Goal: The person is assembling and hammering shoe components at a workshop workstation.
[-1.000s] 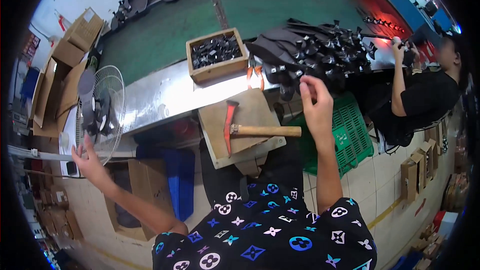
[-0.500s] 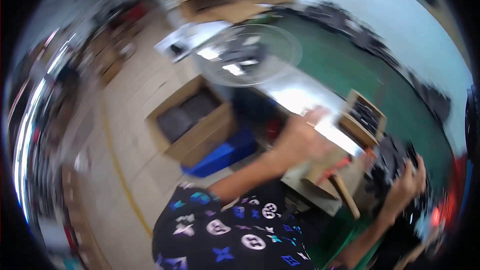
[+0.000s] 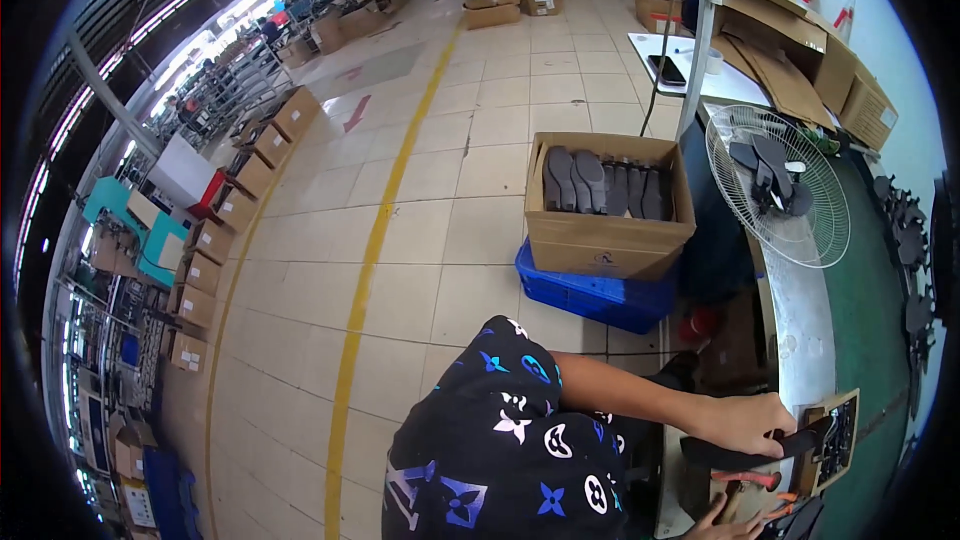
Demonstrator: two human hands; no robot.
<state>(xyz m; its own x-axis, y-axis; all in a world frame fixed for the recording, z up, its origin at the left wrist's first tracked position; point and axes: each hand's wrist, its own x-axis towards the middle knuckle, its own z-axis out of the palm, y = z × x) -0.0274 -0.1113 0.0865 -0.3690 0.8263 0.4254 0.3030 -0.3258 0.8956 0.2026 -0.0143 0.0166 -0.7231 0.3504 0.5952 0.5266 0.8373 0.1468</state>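
My left hand (image 3: 745, 424) is closed on a dark shoe sole (image 3: 800, 439), held lengthwise over the work block at the lower right. Just below the sole lies a hammer (image 3: 752, 480) with a red head and a wooden handle. My right hand (image 3: 728, 528) is partly cut off by the lower edge, its thumb and fingers on either side of the handle. Beside the sole's tip stands a small wooden box (image 3: 848, 453) filled with small dark pieces. More dark soles (image 3: 795, 520) lie near my right hand, by an orange-handled tool (image 3: 781, 506).
A wire fan guard (image 3: 822, 251) with dark soles in it rests on the metal-edged bench (image 3: 803, 330). On the floor, a cardboard box (image 3: 600, 242) of grey soles sits on a blue crate (image 3: 597, 298). Flattened cardboard (image 3: 775, 65) and a phone (image 3: 666, 70) lie farther back.
My view has swung left, so the bench now sits at the right. The left hand has taken hold of a dark sole; the right has moved from the soles to the hammer.
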